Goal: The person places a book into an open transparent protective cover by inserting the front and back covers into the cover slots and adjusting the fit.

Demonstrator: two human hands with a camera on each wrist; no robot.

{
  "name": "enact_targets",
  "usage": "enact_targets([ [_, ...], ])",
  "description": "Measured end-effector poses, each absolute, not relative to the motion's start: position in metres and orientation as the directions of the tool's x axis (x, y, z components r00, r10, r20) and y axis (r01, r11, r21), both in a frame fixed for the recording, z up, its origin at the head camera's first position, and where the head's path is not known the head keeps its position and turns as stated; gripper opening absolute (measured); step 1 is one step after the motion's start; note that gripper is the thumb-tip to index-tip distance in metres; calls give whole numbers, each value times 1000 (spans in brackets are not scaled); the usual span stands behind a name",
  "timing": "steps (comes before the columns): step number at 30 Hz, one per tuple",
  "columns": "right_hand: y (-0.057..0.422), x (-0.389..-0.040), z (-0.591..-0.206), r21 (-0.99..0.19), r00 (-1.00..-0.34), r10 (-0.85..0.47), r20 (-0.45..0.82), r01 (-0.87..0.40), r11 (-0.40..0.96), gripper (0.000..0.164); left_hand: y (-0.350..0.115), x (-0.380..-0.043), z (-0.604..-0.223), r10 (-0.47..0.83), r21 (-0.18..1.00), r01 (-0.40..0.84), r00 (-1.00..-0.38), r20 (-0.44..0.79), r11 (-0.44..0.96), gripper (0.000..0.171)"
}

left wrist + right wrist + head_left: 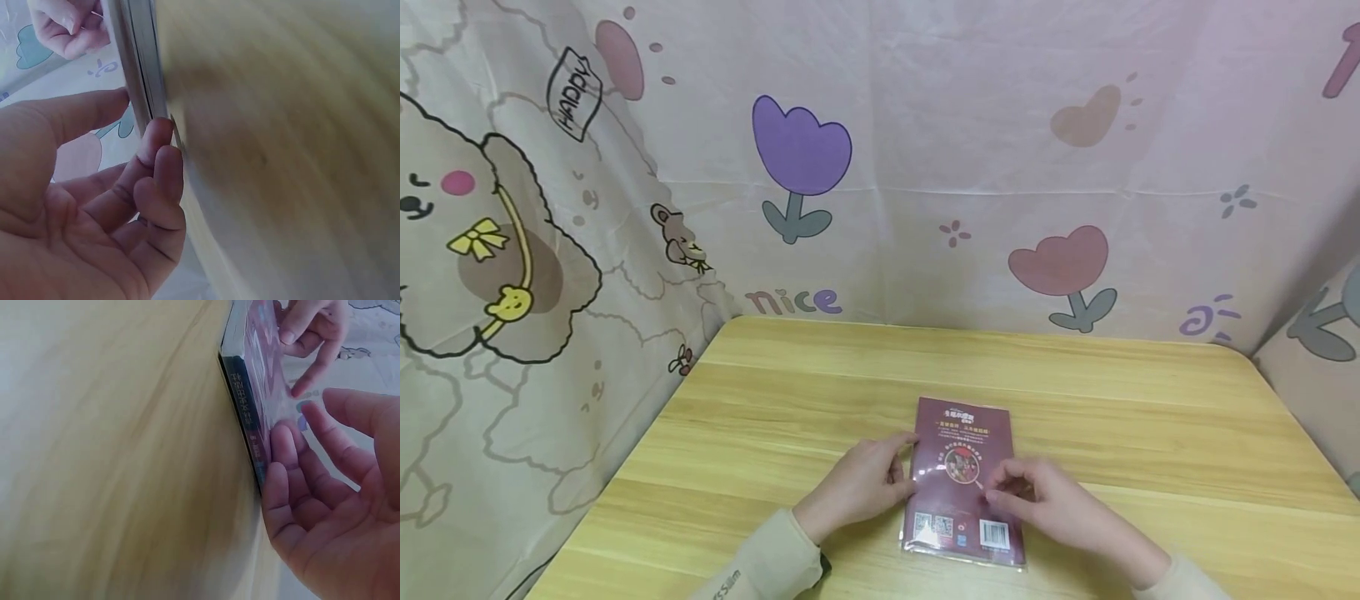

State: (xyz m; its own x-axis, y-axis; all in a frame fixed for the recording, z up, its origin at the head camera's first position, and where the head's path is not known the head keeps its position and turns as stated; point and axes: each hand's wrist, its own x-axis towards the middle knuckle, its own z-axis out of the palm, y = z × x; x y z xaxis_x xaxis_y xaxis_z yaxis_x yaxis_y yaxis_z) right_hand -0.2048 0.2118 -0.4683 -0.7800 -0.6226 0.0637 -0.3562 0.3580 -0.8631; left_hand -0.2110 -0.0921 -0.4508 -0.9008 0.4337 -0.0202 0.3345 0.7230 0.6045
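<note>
A book (955, 421) with a maroon back cover lies flat on the table, inside a glossy clear plastic wrapper that reaches past its lower edge. Along its left side rests my left hand (868, 479), index finger and thumb touching the edge apart from each other. My right hand (1048, 500) is at the right side, with thumb and index fingertips close together over the cover. In the right wrist view, the lower fingers (284, 447) of that hand touch the book's dark spine (240, 394). No wrapper shows clearly between thumb and index finger.
The wooden table (790, 392) extends around the book on all sides. Behind it hangs a printed cloth (910, 125) with tulips and hearts, and another cloth (625, 333) with bears covers the left side.
</note>
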Motion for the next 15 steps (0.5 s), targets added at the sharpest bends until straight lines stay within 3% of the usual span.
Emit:
enact_targets([
  [6, 216, -193, -466, -820, -736, -677, -3, -385, 422, 26, -89, -212, -451, 445, 519, 376, -896, -10, 768, 59],
  [15, 218, -186, -463, -667, -767, -639, -54, -449, 595, 45, -83, -210, -448, 484, 465, 410, -874, -45, 785, 65],
])
